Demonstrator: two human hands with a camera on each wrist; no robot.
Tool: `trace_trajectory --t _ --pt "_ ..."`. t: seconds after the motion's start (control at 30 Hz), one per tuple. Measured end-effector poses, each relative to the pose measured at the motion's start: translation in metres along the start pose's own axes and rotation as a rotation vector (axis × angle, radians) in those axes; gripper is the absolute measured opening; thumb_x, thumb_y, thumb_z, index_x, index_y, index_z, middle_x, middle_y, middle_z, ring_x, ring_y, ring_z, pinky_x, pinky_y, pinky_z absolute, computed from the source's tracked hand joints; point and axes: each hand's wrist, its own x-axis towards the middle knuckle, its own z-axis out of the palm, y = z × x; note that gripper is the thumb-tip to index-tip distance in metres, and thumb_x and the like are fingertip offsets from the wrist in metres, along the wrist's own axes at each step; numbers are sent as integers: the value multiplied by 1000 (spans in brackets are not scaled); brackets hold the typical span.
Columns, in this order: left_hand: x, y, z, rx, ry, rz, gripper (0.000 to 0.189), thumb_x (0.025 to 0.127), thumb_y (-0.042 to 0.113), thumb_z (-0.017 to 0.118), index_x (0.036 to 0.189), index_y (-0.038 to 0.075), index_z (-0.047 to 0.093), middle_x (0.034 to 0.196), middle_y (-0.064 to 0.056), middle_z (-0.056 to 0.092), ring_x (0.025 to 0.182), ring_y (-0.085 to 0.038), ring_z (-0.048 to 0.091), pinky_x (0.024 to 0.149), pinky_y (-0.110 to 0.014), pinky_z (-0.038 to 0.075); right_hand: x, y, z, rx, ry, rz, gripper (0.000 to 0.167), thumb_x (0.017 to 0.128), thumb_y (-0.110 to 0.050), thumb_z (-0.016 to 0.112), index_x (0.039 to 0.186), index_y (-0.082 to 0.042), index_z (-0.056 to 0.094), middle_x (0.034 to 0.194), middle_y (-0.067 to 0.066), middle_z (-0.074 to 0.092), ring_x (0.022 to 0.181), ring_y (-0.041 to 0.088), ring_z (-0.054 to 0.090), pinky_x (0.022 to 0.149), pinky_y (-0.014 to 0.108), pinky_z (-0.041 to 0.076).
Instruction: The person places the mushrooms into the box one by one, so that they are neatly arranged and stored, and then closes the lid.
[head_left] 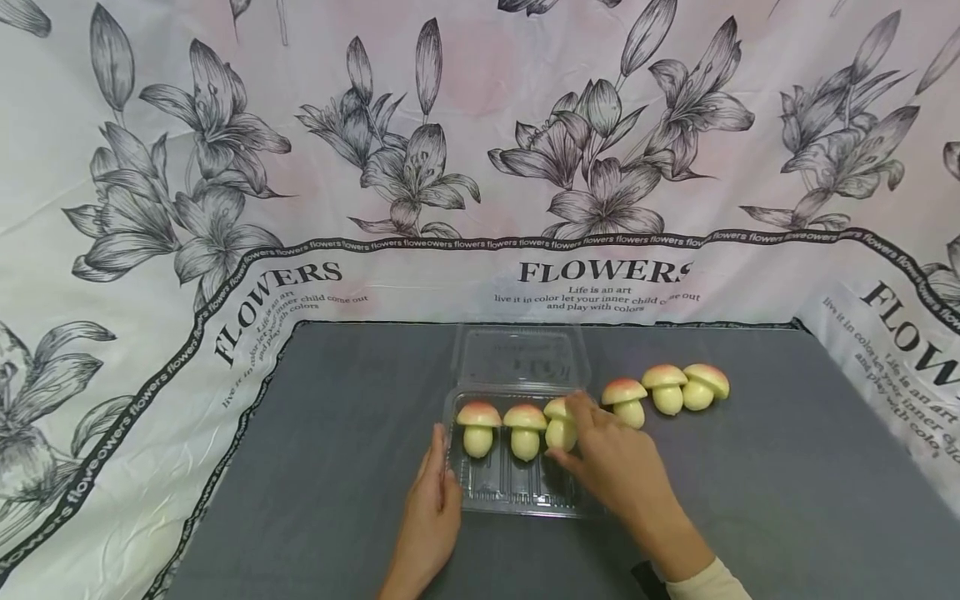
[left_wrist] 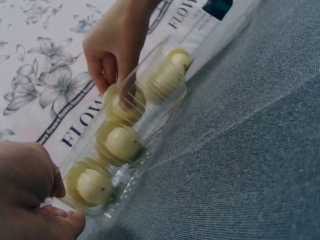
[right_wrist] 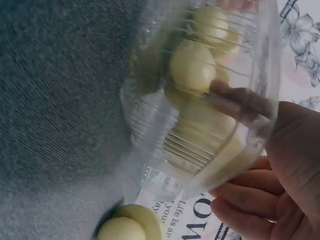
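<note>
The right hand [head_left: 622, 471] pinches a mushroom [head_left: 560, 435] between thumb and fingers inside the clear box [head_left: 487, 485], in a row with two others [head_left: 478, 440]. The left hand [head_left: 429, 521] grips the box's left edge, the lid [head_left: 517, 358] lies folded back, and three more mushrooms [head_left: 665, 390] sit on the table [head_left: 337, 458], right of the box.

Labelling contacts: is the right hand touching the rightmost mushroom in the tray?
Touching. The head view shows the right hand pinching that mushroom between thumb and fingers.
</note>
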Motion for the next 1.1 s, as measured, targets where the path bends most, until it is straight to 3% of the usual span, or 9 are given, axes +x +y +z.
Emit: trace_trajectory --t 0.1,0.17,0.27,0.37,0.47,0.63,0.87,1.1 --pt "0 1 0 14 9 2 69 108 -5 46 169 9 18 173 -17 23 141 -29 48 83 -31 52 -1 -2 2 -17 -6 1 81 76 -42 97 134 0 61 130 19 73 87 36 75 53 48 57" --pt "0 2 0 21 10 3 69 108 -5 46 169 10 18 173 -16 23 148 -28 43 95 -36 50 -2 -3 4 -37 0 -8 81 75 -42 97 134 1 62 130 20 72 94 37 76 56 47 59" --pt "1 4 1 17 10 14 68 108 -5 45 169 9 18 174 -16 22 156 -27 31 103 -40 44 -2 -3 5 -67 18 -17 82 73 -42 98 133 2 63 128 21 73 99 38 76 63 48 61" --pt "1 5 2 11 9 15 68 108 -5 45 169 8 18 174 -15 22 156 -26 29 110 -43 42 -2 -4 6 -97 24 -27 83 73 -44 98 132 3 64 127 22 73 102 39 76 72 49 62" --pt "0 4 2 13 13 7 68 107 -7 45 169 6 19 174 -15 22 156 -26 29 120 -49 32 -3 -5 8 -118 15 -46 84 73 -46 97 132 4 64 128 23 73 104 39 75 79 49 62" --pt "-1 2 2 25 20 4 68 107 -8 46 168 4 19 174 -14 23 157 -27 29 122 -51 27 -3 -6 12 -151 29 -71 86 72 -48 97 132 5 65 128 23 73 106 37 75 87 47 61" --pt "-2 2 2 32 27 3 67 106 -7 46 168 3 21 173 -14 25 156 -26 31 122 -39 24 -5 -7 19 -167 25 -79 87 72 -51 95 132 6 66 126 22 74 104 37 75 87 46 61" --pt "-3 2 2 23 10 15 67 108 -6 44 168 4 16 174 -16 20 157 -31 29 121 -51 30 -6 -8 21 -150 36 -71 87 72 -49 96 134 5 66 129 23 73 105 37 75 87 47 61"
